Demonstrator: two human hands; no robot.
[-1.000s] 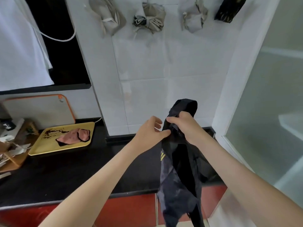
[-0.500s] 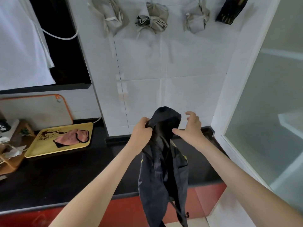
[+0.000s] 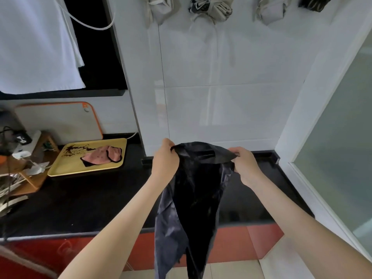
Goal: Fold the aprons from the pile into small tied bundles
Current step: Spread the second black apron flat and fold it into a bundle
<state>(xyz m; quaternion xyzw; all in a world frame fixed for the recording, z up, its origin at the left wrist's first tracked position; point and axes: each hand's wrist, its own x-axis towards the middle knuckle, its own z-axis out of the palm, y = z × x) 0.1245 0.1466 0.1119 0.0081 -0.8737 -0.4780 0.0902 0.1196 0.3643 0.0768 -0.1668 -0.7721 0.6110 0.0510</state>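
Observation:
A black apron (image 3: pixel 191 200) hangs in front of me above the black counter (image 3: pixel 90 202), its lower part trailing past the counter's front edge. My left hand (image 3: pixel 165 162) grips its upper left corner. My right hand (image 3: pixel 244 164) pinches the upper right corner, so the top edge is stretched between them. High on the white wall hang tied beige apron bundles (image 3: pixel 211 8), with one more beige bundle (image 3: pixel 270 11) and a black one (image 3: pixel 312 4) to their right.
A yellow tray (image 3: pixel 60 170) holding a pink cloth (image 3: pixel 102 157) sits on the counter at left, with an orange-edged cutting board (image 3: pixel 58 121) behind it. Clutter and a wooden rack (image 3: pixel 22 172) fill the far left. A white cloth (image 3: pixel 34 45) hangs upper left; a glass panel (image 3: pixel 342 137) stands at right.
My left hand took hold of the apron's top, my right re-gripped its other corner, and both hands moved apart, spreading the bunched top edge wide. The view tilted slightly upward.

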